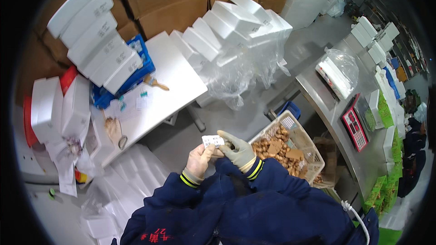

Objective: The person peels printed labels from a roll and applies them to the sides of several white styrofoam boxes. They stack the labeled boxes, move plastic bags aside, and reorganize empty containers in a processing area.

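A small white paper label (213, 140) with printed writing is held up in front of my jacket. My left hand (199, 160), which looks bare, pinches its lower edge between thumb and fingers. On the label's right side, my right hand (239, 152) wears a pale grey-coated work glove. Its fingers curl close to the label's edge; whether they grip it or something behind it is hidden. Just right of that hand stands a white plastic crate (315, 151), holding brown, glossy, knobbly produce (277, 136) and pieces of brown card (294, 154).
To the left, a white table (173, 75) carries a brush (156, 83), a glove (113, 129) and a blue crate (146, 56) under stacked foam boxes (102, 37). A steel bench (335, 119) at right bears a red scale (355, 126). Plastic-wrapped foam boxes (235, 37) stand ahead.
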The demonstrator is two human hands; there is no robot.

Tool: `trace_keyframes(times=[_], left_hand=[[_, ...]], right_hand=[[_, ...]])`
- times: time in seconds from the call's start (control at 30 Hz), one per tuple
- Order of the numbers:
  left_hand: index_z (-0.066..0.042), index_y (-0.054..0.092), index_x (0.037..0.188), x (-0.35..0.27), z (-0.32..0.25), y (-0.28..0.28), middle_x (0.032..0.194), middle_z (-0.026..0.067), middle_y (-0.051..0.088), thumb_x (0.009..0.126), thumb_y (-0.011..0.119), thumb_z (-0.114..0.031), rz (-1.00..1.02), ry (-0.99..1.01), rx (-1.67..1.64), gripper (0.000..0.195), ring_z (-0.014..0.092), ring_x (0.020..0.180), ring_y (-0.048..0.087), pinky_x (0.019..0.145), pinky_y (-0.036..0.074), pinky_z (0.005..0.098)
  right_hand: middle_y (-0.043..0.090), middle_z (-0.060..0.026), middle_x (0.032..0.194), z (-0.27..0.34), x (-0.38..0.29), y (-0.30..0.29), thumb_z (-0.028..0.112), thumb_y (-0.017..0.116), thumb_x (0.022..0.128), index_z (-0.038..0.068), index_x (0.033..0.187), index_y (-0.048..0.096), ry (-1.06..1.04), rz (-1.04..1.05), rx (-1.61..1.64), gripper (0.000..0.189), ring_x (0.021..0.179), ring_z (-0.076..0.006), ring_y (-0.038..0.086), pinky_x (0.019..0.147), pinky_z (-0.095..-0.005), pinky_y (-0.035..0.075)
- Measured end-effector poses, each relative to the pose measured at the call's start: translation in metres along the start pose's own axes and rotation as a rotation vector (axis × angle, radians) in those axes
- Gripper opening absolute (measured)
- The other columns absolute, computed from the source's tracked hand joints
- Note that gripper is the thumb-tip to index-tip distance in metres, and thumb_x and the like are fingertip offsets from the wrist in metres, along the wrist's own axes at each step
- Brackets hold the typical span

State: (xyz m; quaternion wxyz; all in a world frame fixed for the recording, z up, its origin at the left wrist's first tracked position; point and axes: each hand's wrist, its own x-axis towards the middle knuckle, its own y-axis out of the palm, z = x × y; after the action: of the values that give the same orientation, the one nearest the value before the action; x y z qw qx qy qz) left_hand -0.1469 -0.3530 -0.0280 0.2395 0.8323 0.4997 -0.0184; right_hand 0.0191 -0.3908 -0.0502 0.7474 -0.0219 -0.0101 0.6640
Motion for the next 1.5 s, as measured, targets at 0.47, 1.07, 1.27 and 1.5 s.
trace_keyframes(times=[0.47,1.07,1.27,1.5], left_hand=[[0.002,0.06,0.115,0.189,-0.108,-0.045,0.097,0.0111,0.071,0.104,0.047,-0.024,-0.03,-0.263,0.079,0.032,0.014,0.08,0.064,0.072,0.05,0.0253],[0.003,0.055,0.124,0.48,-0.047,-0.102,0.117,0.0143,0.066,0.087,0.073,-0.031,-0.336,-0.393,0.382,0.054,0.024,0.106,0.064,0.093,0.047,0.0337],[-0.004,0.059,0.122,0.548,-0.067,-0.07,0.108,0.0217,0.065,0.086,0.068,-0.029,-0.037,0.004,1.265,0.044,0.038,0.105,0.06,0.093,0.047,0.0437],[-0.004,0.062,0.113,0.543,-0.073,-0.055,0.1,0.0202,0.065,0.092,0.059,-0.025,-0.086,0.043,1.155,0.029,0.038,0.099,0.06,0.089,0.048,0.0427]], right_hand=[[0.069,-0.0064,0.083,0.03,0.23,-0.056,0.009,0.069,0.088,0.004,0.135,0.054,0.04,0.077,-0.017,0.05,0.071,-0.009,0.061,0.068,-0.0239,0.05],[0.057,-0.0218,0.131,-0.037,0.522,-0.251,0.014,0.082,0.067,0.008,0.146,0.041,-0.234,-0.284,-0.907,0.089,0.119,-0.0353,0.056,0.103,-0.0397,0.044],[0.047,-0.0154,0.142,-0.016,0.624,-0.282,0.019,0.084,0.064,0.013,0.146,0.039,-0.385,-0.013,-1.369,0.094,0.128,-0.0344,0.046,0.109,-0.0443,0.036],[0.062,-0.013,0.085,-0.002,0.67,-0.294,0.001,0.075,0.07,0.004,0.107,0.065,-0.277,0.354,-0.954,0.039,0.084,-0.0328,0.06,0.084,-0.0398,0.048]])
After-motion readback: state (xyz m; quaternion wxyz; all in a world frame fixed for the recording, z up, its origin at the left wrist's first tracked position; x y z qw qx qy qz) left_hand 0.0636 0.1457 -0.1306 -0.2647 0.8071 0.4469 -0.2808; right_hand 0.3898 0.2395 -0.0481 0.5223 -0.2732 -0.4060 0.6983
